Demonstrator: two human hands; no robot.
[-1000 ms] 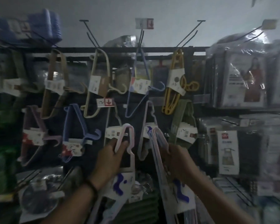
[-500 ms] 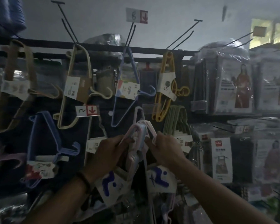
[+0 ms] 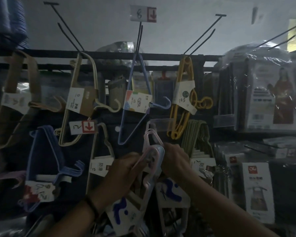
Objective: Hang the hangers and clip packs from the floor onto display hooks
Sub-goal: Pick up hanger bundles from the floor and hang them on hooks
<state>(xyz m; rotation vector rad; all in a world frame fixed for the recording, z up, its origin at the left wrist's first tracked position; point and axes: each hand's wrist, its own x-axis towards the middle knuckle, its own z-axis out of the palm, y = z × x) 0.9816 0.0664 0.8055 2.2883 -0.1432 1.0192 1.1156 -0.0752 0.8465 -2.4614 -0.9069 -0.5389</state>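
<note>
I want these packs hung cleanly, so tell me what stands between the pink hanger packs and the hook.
Both hands, left hand and right hand, grip the pink hanger packs at the hook area. A clear price-tag holder sits just above the loops. The hook itself is too dark to make out, so I cannot tell what else blocks it.

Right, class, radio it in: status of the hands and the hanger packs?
Left hand and right hand both gripping pastel hanger packs together at mid-rack. Not visibly hooked. Green hangers crowd right.

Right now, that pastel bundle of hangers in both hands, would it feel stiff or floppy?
Probably stiff: the pastel hanger bundle keeps its curved shape between the left hand and right hand. Likely light, being thin plastic. Its paper label looks easy to crease.
</note>
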